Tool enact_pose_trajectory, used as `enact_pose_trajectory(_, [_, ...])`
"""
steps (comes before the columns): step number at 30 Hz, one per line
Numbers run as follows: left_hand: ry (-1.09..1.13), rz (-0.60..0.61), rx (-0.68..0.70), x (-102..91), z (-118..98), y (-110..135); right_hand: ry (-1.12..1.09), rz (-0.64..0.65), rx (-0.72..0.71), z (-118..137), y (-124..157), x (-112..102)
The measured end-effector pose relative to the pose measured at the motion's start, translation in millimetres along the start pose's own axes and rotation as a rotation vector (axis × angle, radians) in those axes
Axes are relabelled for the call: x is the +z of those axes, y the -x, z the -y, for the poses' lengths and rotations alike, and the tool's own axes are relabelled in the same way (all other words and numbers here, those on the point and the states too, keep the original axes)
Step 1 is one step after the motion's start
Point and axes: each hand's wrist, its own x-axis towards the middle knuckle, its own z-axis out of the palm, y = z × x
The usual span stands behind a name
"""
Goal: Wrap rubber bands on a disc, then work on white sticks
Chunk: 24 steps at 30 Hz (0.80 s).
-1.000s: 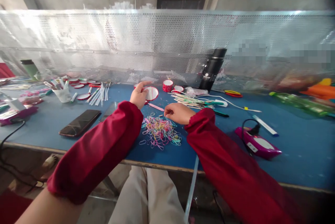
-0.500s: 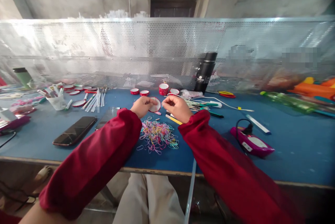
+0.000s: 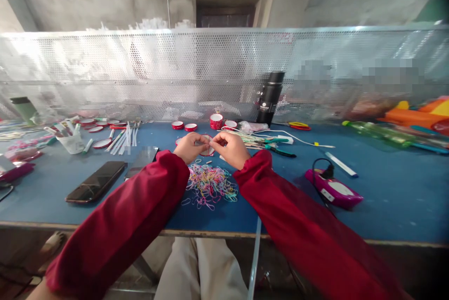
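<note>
Now the right hand, previously apart, meets the left hand, which pinches a round, red-rimmed white disc beyond the multicoloured elastic-band heap near the front edge of the blue bench, placing both at one piece, the right's grip indiscernible.

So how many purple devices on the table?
2. One purple device lies right of the right hand, a black plug at its top; the other purple device is at the left edge, cut off by the frame. More may be hidden.
</note>
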Motion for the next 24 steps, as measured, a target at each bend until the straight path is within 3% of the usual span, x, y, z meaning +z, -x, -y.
enact_pose_trajectory(8, [-0.020,-0.042,-0.092,-2.7,1.3,1.7,-0.098,0.075,-0.083,6.1,-0.9,-3.0])
enact_pose_trajectory(13, [-0.129,-0.112,-0.088,-12.2,5.1,-2.0,-0.534,0.318,0.020,23.3,6.1,-7.6])
enact_pose_trajectory(16, [-0.123,-0.115,-0.094,-15.0,5.1,-2.3,-0.688,0.393,-0.006,33.0,10.6,-7.2])
enact_pose_trajectory(19, [-0.004,-0.064,-0.074,-10.2,2.4,-0.8,-0.661,0.323,-0.021,32.6,9.6,-6.7])
enact_pose_trajectory(24, [0.212,-0.009,-0.067,-2.4,0.3,-1.0,-0.391,0.002,0.007,17.1,-1.4,-22.2])
